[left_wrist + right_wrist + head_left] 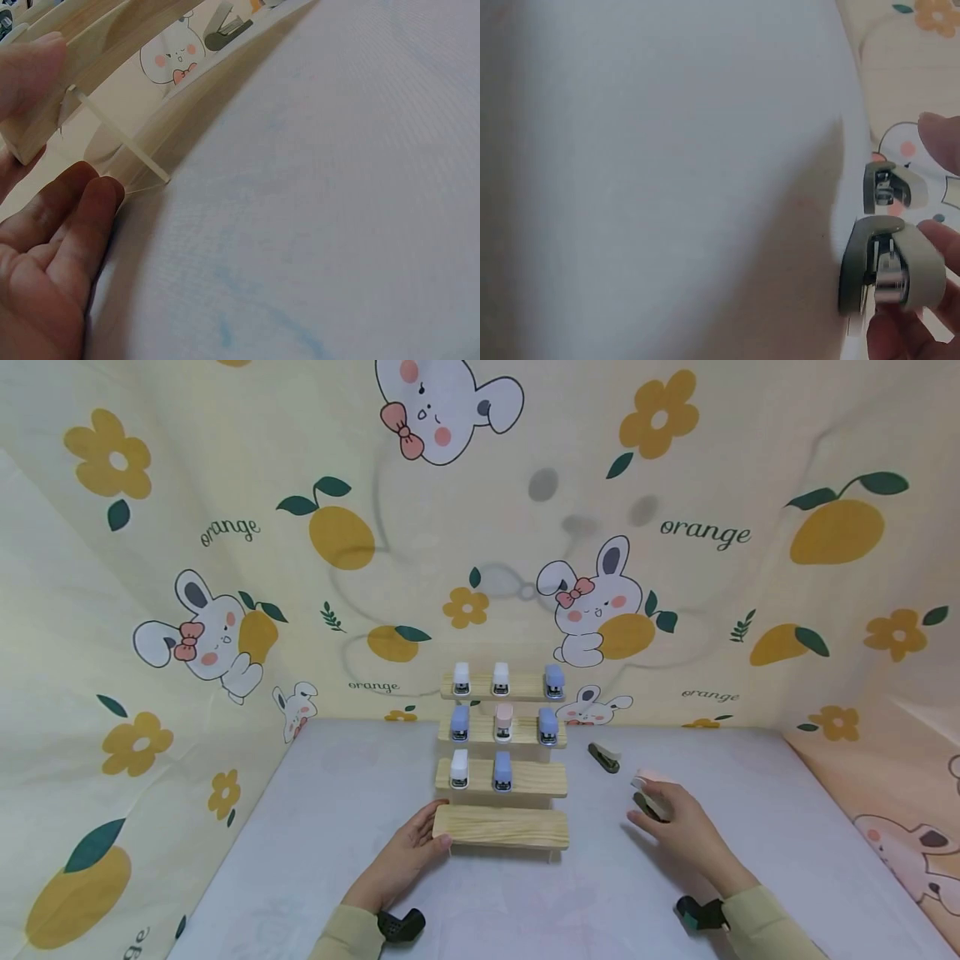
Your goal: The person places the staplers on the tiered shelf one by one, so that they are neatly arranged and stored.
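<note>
A tiered wooden display rack [501, 827] stands mid-table. My left hand [408, 852] grips the left end of its lowest shelf, thumb at the front corner and fingers by the side. In the left wrist view, fingertips [105, 191] lie beside the rack's thin leg. To the right of the rack, my right hand [686, 827] holds a small stapler [892, 266] with a dark grey-green base and a paler top, between thumb and fingers. Past it, a similar stapler [603, 757] lies on the table.
Small white, blue and pink staplers stand on the rack's upper three shelves, including a pink one [503, 723] and a blue one [502, 772]. A printed cloth [480, 527] with rabbits and oranges hangs behind the pale table [360, 752] and along its sides.
</note>
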Demonstrator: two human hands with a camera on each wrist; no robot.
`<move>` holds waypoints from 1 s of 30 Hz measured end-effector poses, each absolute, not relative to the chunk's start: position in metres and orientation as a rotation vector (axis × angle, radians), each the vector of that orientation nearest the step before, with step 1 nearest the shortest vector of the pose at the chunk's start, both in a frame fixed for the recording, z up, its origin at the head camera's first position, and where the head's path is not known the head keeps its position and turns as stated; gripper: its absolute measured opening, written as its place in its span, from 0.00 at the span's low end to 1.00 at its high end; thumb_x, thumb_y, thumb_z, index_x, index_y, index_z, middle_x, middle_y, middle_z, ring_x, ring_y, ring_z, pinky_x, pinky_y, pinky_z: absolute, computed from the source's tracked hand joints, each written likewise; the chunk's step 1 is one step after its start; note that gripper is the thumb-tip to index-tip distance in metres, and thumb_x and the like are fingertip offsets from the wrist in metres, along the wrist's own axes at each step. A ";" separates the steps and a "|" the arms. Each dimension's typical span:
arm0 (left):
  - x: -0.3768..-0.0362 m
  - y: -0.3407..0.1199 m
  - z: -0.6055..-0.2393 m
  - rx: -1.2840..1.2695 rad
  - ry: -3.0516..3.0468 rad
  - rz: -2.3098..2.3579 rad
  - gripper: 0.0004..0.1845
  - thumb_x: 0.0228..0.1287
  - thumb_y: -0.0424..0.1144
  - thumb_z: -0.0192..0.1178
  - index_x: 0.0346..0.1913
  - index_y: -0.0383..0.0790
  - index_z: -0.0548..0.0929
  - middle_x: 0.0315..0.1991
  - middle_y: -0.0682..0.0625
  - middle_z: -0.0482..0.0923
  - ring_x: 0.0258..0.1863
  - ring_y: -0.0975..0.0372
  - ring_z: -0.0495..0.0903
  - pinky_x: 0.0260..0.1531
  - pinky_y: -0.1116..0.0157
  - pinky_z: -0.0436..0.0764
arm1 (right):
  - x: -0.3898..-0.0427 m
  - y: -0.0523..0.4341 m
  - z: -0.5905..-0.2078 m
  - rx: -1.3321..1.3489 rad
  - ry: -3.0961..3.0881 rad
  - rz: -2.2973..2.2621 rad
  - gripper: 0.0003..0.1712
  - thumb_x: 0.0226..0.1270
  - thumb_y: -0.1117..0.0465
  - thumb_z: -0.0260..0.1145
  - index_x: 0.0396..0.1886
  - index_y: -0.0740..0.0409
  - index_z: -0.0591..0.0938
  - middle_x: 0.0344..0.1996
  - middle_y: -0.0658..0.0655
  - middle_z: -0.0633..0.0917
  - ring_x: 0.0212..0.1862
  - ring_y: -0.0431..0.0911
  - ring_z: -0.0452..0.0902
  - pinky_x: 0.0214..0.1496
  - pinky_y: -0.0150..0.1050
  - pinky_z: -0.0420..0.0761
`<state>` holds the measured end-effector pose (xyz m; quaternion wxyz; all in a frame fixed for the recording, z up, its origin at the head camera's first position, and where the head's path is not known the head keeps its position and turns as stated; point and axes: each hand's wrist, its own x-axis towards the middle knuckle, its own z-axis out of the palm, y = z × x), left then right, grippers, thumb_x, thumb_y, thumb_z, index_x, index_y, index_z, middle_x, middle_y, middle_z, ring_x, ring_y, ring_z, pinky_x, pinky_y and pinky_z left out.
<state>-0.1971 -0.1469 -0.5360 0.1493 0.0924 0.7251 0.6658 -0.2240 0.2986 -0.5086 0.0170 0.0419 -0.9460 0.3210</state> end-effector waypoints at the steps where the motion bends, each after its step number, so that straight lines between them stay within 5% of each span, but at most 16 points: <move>1: -0.197 -0.147 -0.536 0.267 2.088 1.911 0.37 0.55 0.49 0.60 0.66 0.56 0.56 0.65 0.50 0.57 0.63 0.60 0.56 0.61 0.63 0.59 | -0.223 0.298 -0.509 0.130 -2.938 0.997 0.41 0.52 0.39 0.64 0.58 0.60 0.68 0.59 0.62 0.65 0.60 0.58 0.58 0.57 0.59 0.63; 9: -0.197 -0.146 -0.534 0.227 2.100 1.887 0.39 0.53 0.51 0.61 0.67 0.55 0.56 0.65 0.51 0.56 0.64 0.61 0.56 0.62 0.63 0.58 | -0.218 0.298 -0.509 0.133 -2.907 1.037 0.37 0.55 0.43 0.63 0.60 0.59 0.67 0.58 0.62 0.65 0.53 0.56 0.66 0.49 0.54 0.73; 16: -0.198 -0.147 -0.536 0.242 2.089 1.898 0.38 0.54 0.51 0.61 0.67 0.56 0.56 0.66 0.50 0.56 0.64 0.60 0.55 0.62 0.61 0.57 | -0.214 0.301 -0.508 0.178 -2.883 1.103 0.37 0.55 0.44 0.63 0.58 0.62 0.68 0.53 0.62 0.65 0.42 0.52 0.68 0.37 0.40 0.75; 25: -0.198 -0.148 -0.534 0.230 2.095 1.893 0.39 0.53 0.51 0.62 0.66 0.57 0.56 0.65 0.51 0.57 0.64 0.61 0.56 0.62 0.62 0.57 | -0.214 0.303 -0.510 0.182 -2.962 1.089 0.34 0.59 0.53 0.63 0.63 0.58 0.63 0.54 0.61 0.62 0.43 0.50 0.67 0.39 0.39 0.76; 30: -0.197 -0.147 -0.534 0.241 2.084 1.901 0.38 0.54 0.50 0.61 0.66 0.57 0.56 0.66 0.51 0.56 0.64 0.61 0.56 0.62 0.63 0.58 | -0.214 0.305 -0.507 0.158 -3.011 1.120 0.35 0.60 0.54 0.62 0.65 0.57 0.61 0.49 0.61 0.70 0.42 0.50 0.69 0.37 0.39 0.76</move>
